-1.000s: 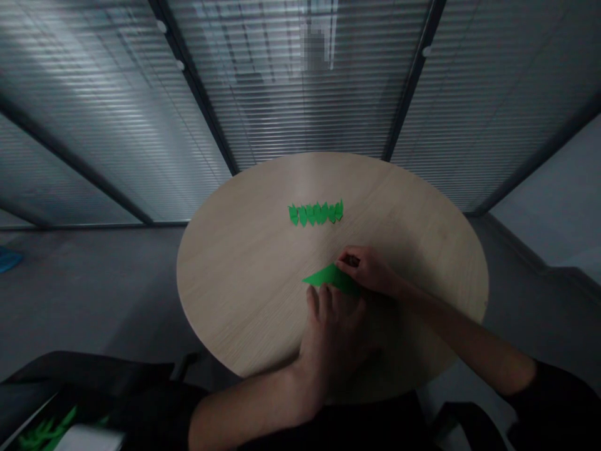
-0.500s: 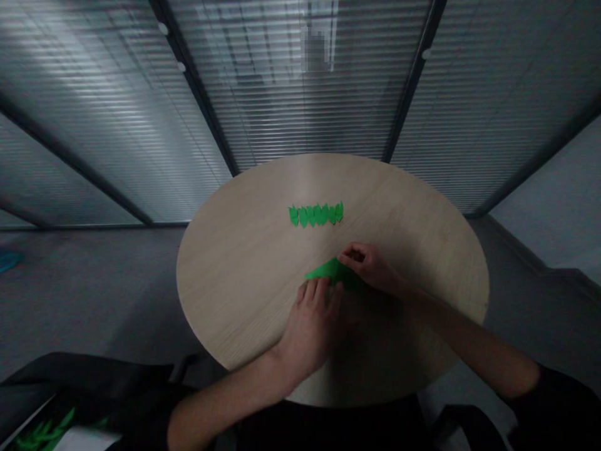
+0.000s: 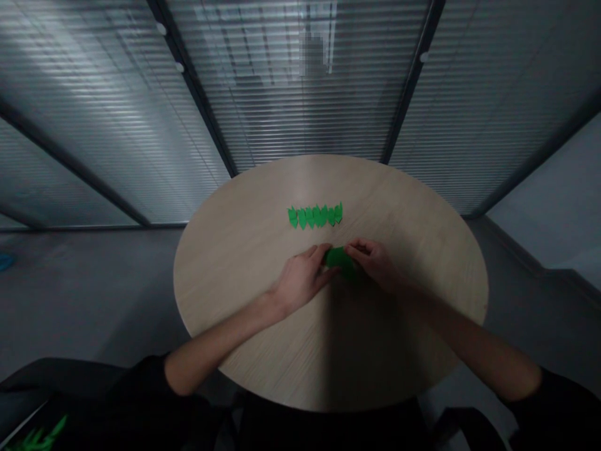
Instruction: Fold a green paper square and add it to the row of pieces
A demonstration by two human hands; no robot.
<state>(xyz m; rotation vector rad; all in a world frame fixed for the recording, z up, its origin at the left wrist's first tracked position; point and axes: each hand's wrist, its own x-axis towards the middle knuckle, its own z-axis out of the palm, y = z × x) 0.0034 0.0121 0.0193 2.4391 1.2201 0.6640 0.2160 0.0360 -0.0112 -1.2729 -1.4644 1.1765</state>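
Observation:
Between my two hands, a green sheet of paper [image 3: 341, 260] lies over the table near its middle. My left hand [image 3: 303, 275] grips the left side of the paper, thumb below and fingers above. At the upper right edge, my right hand [image 3: 370, 258] pinches the paper between thumb and fingers. Parts of the sheet are covered by the fingers and by shadow, so its full shape is unclear. Beyond the hands stands a row of several small folded green paper pieces [image 3: 315, 216], side by side and touching or nearly so.
The round wooden table [image 3: 244, 250] stands close to glass panels with blinds [image 3: 305, 125]. More green pieces [image 3: 44, 435] sit at the lower left by a dark chair [image 3: 61, 376]. A blue object [image 3: 5, 261] lies on the floor at far left.
My left hand has moved up and away from me, from lying flat over the sheet's lower edge to gripping its left side. My right hand has shifted slightly right.

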